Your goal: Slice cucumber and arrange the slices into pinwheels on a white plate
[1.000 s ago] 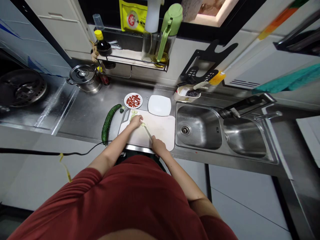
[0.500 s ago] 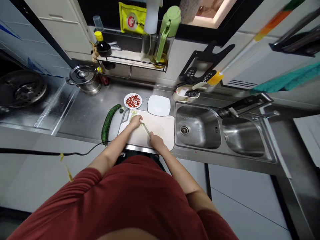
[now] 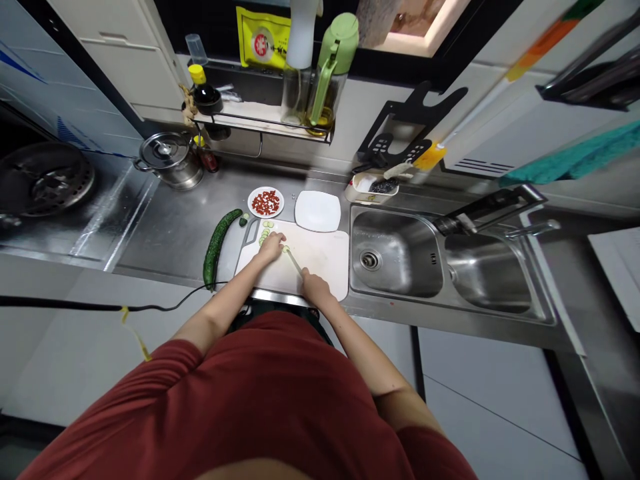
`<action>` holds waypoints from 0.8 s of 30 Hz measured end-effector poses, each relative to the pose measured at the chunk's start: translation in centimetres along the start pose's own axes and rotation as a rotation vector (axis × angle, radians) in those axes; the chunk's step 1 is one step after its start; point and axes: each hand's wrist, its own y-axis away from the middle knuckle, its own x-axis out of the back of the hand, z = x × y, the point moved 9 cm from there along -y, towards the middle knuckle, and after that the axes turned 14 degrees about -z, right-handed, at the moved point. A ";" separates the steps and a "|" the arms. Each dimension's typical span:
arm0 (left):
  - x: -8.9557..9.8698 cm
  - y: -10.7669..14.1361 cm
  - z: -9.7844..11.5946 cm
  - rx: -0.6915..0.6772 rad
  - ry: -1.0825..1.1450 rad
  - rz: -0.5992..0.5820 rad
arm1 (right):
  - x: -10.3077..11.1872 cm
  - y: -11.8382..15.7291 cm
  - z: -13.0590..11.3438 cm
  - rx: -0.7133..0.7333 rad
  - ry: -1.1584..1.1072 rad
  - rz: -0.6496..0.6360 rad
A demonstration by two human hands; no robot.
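Observation:
My right hand (image 3: 315, 287) is closed round the handle of a knife (image 3: 295, 262), whose blade points up and left over the white cutting board (image 3: 320, 260). At the knife's tip lies a pale green cucumber slice (image 3: 285, 249). My left hand (image 3: 271, 247) rests on the board just left of the blade, its fingers curled together; what is under them is hidden. More cucumber slices (image 3: 265, 233) lie behind that hand near the board's handle. A long dark green cucumber (image 3: 216, 247) sits on the counter left of the board, with a small cut end (image 3: 243, 220) near its top.
Behind the board stand a plate of chopped red pieces (image 3: 254, 209) and a white square plate (image 3: 317, 211). A double sink (image 3: 395, 283) is at the right. A lidded pot (image 3: 173, 163) stands left, below a shelf (image 3: 260, 119) of bottles. A black cable (image 3: 100, 305) crosses the left.
The knife and my right hand have shifted very slightly to the right. My left hand stays almost in place, and the slice at the knife's tip shows a little more.

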 end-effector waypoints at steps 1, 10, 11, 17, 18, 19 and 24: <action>-0.1 0.4 0.2 -0.014 -0.003 0.014 | -0.1 0.0 0.0 0.003 -0.002 -0.006; -0.8 2.3 1.4 -0.103 -0.058 0.075 | -0.7 0.3 0.5 -0.003 0.013 0.008; -0.8 2.3 1.5 -0.104 -0.061 0.077 | -0.8 0.4 0.5 -0.003 0.017 0.006; -0.8 2.3 1.9 -0.083 -0.088 0.073 | -1.2 1.0 1.1 -0.019 0.004 -0.012; -0.8 2.3 1.9 -0.081 -0.087 0.076 | -1.2 1.1 1.3 -0.014 -0.006 -0.016; -0.8 2.3 2.0 -0.078 -0.086 0.081 | -1.2 1.2 1.5 -0.006 -0.017 -0.016; -0.7 2.0 1.8 -0.023 -0.086 0.101 | -0.1 1.7 3.3 -0.030 -0.070 0.069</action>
